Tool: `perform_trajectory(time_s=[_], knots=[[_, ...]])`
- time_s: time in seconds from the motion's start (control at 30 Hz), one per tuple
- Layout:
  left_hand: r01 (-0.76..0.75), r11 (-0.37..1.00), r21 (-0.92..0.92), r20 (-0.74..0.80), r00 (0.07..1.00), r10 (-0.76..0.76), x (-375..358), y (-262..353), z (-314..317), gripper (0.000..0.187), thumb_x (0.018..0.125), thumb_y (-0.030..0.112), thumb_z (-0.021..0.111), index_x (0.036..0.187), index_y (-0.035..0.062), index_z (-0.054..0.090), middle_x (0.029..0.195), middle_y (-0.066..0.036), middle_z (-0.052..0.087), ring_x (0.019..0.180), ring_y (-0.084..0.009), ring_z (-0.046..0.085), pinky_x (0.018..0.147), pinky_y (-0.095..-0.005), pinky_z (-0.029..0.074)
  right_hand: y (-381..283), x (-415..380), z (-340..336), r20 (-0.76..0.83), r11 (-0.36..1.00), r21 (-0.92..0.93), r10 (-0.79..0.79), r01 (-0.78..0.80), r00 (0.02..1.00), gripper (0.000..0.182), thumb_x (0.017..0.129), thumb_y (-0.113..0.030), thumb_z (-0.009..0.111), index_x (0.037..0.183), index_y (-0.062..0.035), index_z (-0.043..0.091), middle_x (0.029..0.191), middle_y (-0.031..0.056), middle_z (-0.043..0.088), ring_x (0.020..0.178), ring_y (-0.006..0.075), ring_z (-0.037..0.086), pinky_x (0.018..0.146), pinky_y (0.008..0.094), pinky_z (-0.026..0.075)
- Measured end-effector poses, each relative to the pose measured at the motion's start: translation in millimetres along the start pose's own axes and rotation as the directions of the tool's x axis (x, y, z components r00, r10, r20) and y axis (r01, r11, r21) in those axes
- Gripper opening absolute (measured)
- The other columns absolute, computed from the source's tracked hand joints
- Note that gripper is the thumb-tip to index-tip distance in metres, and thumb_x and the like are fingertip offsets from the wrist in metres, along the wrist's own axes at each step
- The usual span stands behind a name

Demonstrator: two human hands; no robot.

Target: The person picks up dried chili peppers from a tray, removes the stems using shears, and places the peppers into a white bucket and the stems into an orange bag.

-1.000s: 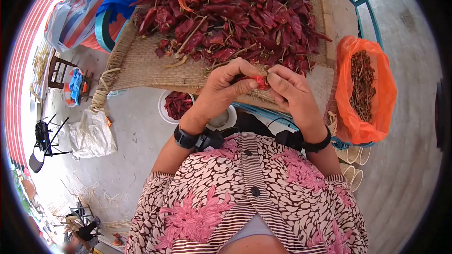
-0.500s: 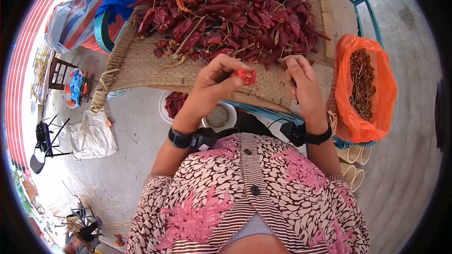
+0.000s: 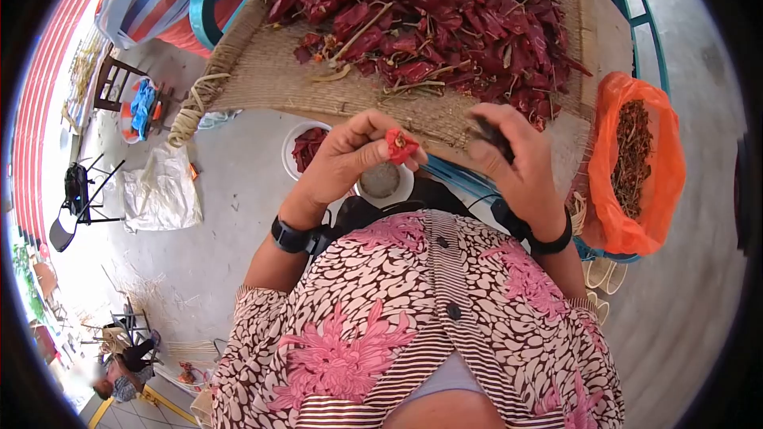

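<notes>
My left hand (image 3: 354,155) pinches a bright red dried chili pepper (image 3: 400,145) between thumb and fingers, in front of the woven mat's near edge. Just right of it, my right hand (image 3: 524,171) is curled around a dark object (image 3: 494,139), blurred and partly hidden, so its kind does not show. A large heap of dark red dried chili peppers (image 3: 445,28), with pale stems among them, lies on the woven mat (image 3: 278,83) beyond both hands. Below my left hand are a white bowl (image 3: 291,160) of red chili pieces and a white container (image 3: 407,183) with greyish contents.
An orange plastic bag (image 3: 666,175) of dried brown stems stands at the right, near a teal frame (image 3: 648,28). To the left are a striped bag (image 3: 143,4), a wooden chair (image 3: 111,79) and a white sack (image 3: 163,195). Another person (image 3: 127,369) is at the lower left.
The view has shifted, so the mat and heap sit further right. My left hand has brought the chili lower, towards my body. My right hand has turned and its dark object shows more.
</notes>
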State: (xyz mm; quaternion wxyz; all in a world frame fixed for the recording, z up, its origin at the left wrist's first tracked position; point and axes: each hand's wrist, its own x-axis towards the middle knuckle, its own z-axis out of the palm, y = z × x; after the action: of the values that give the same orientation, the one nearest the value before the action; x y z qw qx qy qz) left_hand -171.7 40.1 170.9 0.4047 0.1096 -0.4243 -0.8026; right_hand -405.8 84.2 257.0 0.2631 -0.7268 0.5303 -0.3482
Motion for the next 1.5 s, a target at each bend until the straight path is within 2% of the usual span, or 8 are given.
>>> perform_trajectory(time_s=[0.2, 0.4, 0.5, 0.6, 0.8, 1.0, 1.1, 1.5], knots=[[-0.072, 0.997, 0.041, -0.026, 0.997, 0.073, 6.0, 4.0, -1.3, 0.021, 0.093, 0.02, 0.062, 0.104, 0.0034, 0.054, 0.103, -0.015, 0.064, 0.092, -0.0205, 0.062, 0.082, -0.0335, 0.051, -29.1, 11.8, 5.0, 0.026, 0.967, -0.182, -0.175, 0.177, 0.984, 0.033, 0.078, -0.021, 0.076, 0.102, -0.0029, 0.063, 0.088, 0.0089, 0.066, 0.066, 0.0215, 0.065, 0.055, 0.0282, 0.049], [-0.102, 0.989, 0.106, -0.139, 0.983, 0.117, 9.2, 11.7, 8.1, 0.019, 0.091, 0.017, 0.065, 0.102, 0.0034, 0.056, 0.106, -0.012, 0.064, 0.093, -0.0155, 0.061, 0.082, -0.0286, 0.049, -33.1, 17.2, 6.3, 0.0, 0.941, -0.269, -0.211, 0.204, 0.977, 0.032, 0.076, -0.02, 0.077, 0.102, -0.0072, 0.064, 0.083, 0.0063, 0.065, 0.064, 0.0226, 0.065, 0.052, 0.0301, 0.048], [-0.148, 0.979, 0.139, -0.113, 0.98, 0.164, 9.9, 13.2, 5.9, 0.012, 0.093, 0.007, 0.061, 0.103, 0.0019, 0.059, 0.106, -0.008, 0.065, 0.096, -0.012, 0.06, 0.088, -0.0274, 0.048, -35.0, 18.7, 10.0, -0.01, 0.945, -0.264, -0.205, 0.195, 0.979, 0.032, 0.076, -0.02, 0.076, 0.102, -0.0082, 0.064, 0.082, 0.0056, 0.065, 0.063, 0.0221, 0.064, 0.051, 0.0303, 0.048], [-0.154, 0.965, 0.214, -0.139, 0.973, 0.186, 11.0, 13.1, 7.3, 0.017, 0.089, 0.014, 0.067, 0.099, 0.0038, 0.059, 0.106, -0.01, 0.065, 0.09, -0.0114, 0.059, 0.079, -0.0255, 0.047, -35.5, 21.9, 11.1, 0.005, 0.926, -0.308, -0.229, 0.219, 0.973, 0.031, 0.076, -0.021, 0.076, 0.102, -0.0087, 0.064, 0.081, 0.0052, 0.064, 0.061, 0.0219, 0.063, 0.05, 0.0302, 0.047], [-0.134, 0.961, 0.243, -0.172, 0.969, 0.178, 10.3, 18.2, 9.8, 0.012, 0.09, 0.011, 0.066, 0.098, 0.0035, 0.061, 0.104, -0.01, 0.065, 0.084, -0.0094, 0.06, 0.068, -0.0206, 0.046, -35.5, 22.8, 11.3, 0.03, 0.907, -0.358, -0.226, 0.221, 0.974, 0.03, 0.076, -0.02, 0.075, 0.101, -0.0079, 0.065, 0.08, 0.0052, 0.064, 0.06, 0.0218, 0.063, 0.05, 0.0299, 0.047], [-0.115, 0.955, 0.275, -0.161, 0.973, 0.164, 10.6, 21.2, 9.6, 0.011, 0.09, 0.005, 0.064, 0.1, 0.0022, 0.061, 0.105, -0.01, 0.065, 0.089, -0.0117, 0.061, 0.075, -0.0247, 0.05, -36.0, 22.7, 10.8, -0.003, 0.932, -0.305, -0.208, 0.197, 0.978, 0.026, 0.077, -0.019, 0.075, 0.098, -0.0069, 0.065, 0.08, 0.0055, 0.065, 0.06, 0.0219, 0.063, 0.05, 0.0297, 0.047], [-0.17, 0.927, 0.334, -0.139, 0.964, 0.227, 13.1, 14.1, 10.4, 0.012, 0.089, 0.003, 0.064, 0.101, 0.0013, 0.063, 0.1, -0.005, 0.065, 0.091, -0.0103, 0.059, 0.083, -0.0248, 0.048, -32.3, 21.7, 13.5, 0.01, 0.926, -0.322, -0.206, 0.198, 0.979, 0.026, 0.078, -0.019, 0.074, 0.099, -0.007, 0.065, 0.079, 0.0055, 0.065, 0.06, 0.0221, 0.063, 0.05, 0.0305, 0.047], [-0.026, 0.943, 0.331, -0.074, 0.996, 0.053, 21.8, 13.6, 16.1, 0.01, 0.091, 0.007, 0.063, 0.098, 0.0002, 0.064, 0.097, -0.002, 0.065, 0.089, -0.0082, 0.059, 0.08, -0.0228, 0.048, -20.3, 15.0, 13.2, 0.025, 0.906, -0.372, -0.209, 0.204, 0.977, 0.025, 0.079, -0.018, 0.073, 0.1, -0.0076, 0.064, 0.078, 0.0063, 0.063, 0.059, 0.0236, 0.06, 0.05, 0.031, 0.045]])
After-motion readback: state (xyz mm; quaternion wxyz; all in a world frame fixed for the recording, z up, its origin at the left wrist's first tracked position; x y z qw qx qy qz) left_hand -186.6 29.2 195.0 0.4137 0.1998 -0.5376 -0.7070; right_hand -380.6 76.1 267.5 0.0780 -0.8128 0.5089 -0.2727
